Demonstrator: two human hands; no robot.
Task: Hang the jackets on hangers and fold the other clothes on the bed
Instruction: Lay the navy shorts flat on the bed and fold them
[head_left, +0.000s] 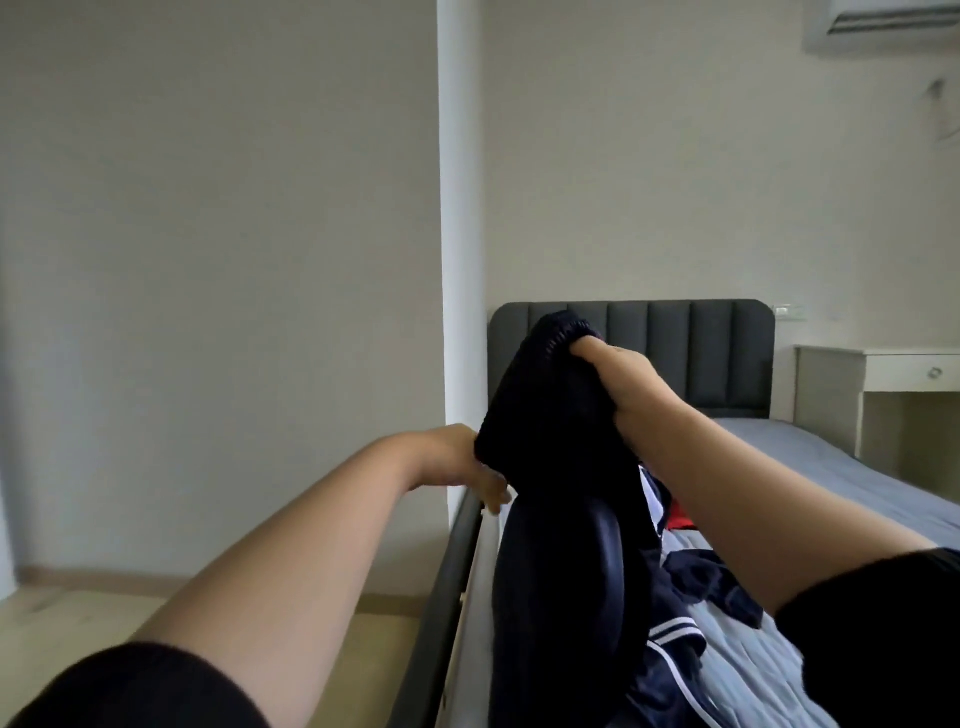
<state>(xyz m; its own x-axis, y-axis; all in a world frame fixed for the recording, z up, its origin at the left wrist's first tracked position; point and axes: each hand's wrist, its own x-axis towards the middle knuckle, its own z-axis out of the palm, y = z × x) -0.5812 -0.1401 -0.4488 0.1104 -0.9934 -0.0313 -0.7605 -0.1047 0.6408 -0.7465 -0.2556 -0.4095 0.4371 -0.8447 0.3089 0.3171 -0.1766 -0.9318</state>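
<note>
Black jacket hangs long-axis down: my right hand has its fingers clamped on the ribbed hem above, while my left hand grips an edge lower, leftward.

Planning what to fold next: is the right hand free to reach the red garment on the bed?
Probably not yet: the right hand grips the raised dark jacket; the red garment lies just below its forearm.
</note>
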